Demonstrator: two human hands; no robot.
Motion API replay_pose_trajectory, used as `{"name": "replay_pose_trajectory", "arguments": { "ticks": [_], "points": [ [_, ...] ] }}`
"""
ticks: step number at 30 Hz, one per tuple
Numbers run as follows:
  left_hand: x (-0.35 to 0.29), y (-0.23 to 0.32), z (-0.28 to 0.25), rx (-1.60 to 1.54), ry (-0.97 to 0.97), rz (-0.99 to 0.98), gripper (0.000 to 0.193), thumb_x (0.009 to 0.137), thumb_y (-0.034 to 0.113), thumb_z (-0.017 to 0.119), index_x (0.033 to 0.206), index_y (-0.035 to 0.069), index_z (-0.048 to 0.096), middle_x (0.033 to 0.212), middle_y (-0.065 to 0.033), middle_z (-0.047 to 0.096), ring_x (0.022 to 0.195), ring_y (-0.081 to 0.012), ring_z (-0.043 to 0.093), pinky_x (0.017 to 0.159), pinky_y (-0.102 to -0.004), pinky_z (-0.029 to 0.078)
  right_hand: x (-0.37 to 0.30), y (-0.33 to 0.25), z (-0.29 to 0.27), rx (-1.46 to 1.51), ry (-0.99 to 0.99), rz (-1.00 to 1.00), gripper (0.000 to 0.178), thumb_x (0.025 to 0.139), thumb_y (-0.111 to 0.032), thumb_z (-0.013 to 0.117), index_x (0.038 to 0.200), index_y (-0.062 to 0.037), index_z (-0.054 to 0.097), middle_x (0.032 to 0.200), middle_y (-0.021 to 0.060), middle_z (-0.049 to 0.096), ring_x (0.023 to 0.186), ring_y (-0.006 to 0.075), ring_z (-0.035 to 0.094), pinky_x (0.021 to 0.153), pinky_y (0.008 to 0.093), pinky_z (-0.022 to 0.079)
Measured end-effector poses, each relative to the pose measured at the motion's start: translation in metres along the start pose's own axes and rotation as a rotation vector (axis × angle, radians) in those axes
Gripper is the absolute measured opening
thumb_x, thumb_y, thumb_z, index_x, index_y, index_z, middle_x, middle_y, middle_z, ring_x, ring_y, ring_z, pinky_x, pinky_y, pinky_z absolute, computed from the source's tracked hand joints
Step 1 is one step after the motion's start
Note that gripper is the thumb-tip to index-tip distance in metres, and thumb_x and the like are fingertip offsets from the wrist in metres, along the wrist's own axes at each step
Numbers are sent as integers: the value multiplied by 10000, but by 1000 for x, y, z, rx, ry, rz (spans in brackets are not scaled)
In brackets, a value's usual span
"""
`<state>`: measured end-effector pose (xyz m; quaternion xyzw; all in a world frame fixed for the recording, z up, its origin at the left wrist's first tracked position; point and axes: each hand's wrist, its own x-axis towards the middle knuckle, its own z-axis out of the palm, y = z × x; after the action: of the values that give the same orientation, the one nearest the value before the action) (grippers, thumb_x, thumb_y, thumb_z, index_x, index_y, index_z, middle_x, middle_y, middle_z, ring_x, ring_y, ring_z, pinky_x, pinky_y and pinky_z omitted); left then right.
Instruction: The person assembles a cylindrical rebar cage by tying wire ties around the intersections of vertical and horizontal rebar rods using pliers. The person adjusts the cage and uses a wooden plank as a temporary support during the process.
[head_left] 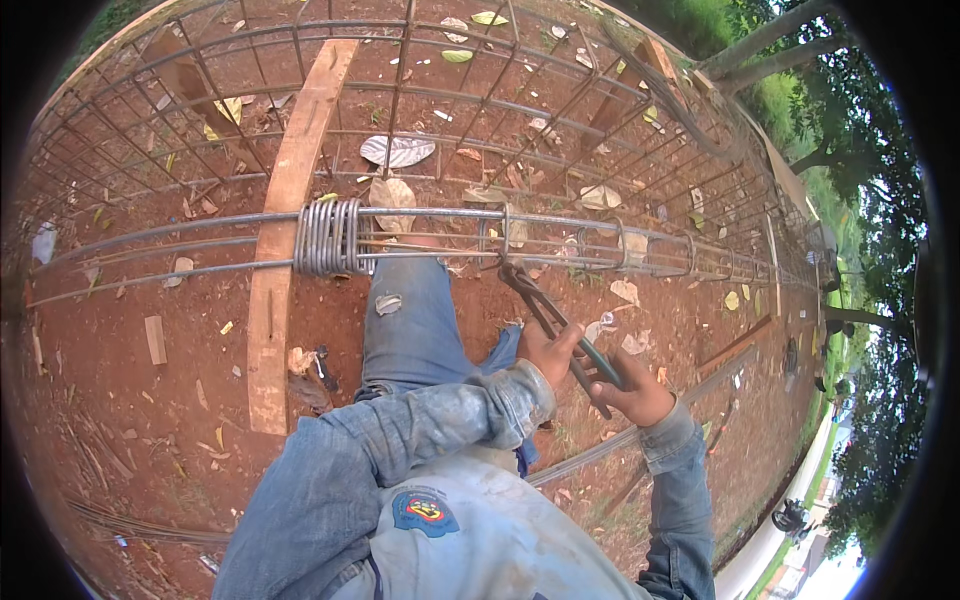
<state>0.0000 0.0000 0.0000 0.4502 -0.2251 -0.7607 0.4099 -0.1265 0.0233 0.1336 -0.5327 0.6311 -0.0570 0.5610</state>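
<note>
A wide rebar grid (403, 60) stands beyond both hands. Nearer, a slim rebar cage (507, 228) runs crosswise just past them, and a wooden plank (270, 330) lies under it, well left of the left hand. Steel pincers (535, 298) reach from the hands to the cage's near bar; their bite is unclear. Grey stirrups (328, 237) bunch left of the pincers. The left hand (548, 355) wraps the handles; the right hand's (640, 395) fingers curl round the green grip.

dark brown pincers (515, 278) with green grip (599, 362)
silver-grey stirrups (328, 237), reddish-brown soil (190, 330), orange-tan plank (270, 340) at left, faded blue jeans (415, 325)
</note>
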Motion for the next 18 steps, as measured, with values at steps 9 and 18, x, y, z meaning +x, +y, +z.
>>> {"name": "replay_pose_trajectory", "arguments": {
  "ticks": [9, 18],
  "points": [
    [-13, 31, 8, -467, -13, -117, 241, 810, 195, 565, 914, -19, 531, 753, -125, 604, 656, -209, 616, 585, -322, 521, -2, -7, 34, -629, 353, -173, 289, 699, -73, 653, 887, 7, 448, 722, 211, 544, 674, 413, 566, 579, 469, 437],
    [-34, 24, -52, 11, 105, 377, 190, 804, 171, 614, 842, 5, 530, 741, -62, 576, 653, -140, 544, 608, -292, 455, -4, -13, 20, -640, 325, -156, 300, 689, -100, 690, 861, -3, 464, 710, 210, 570, 704, 427, 556, 615, 488, 427]
  ]
}}
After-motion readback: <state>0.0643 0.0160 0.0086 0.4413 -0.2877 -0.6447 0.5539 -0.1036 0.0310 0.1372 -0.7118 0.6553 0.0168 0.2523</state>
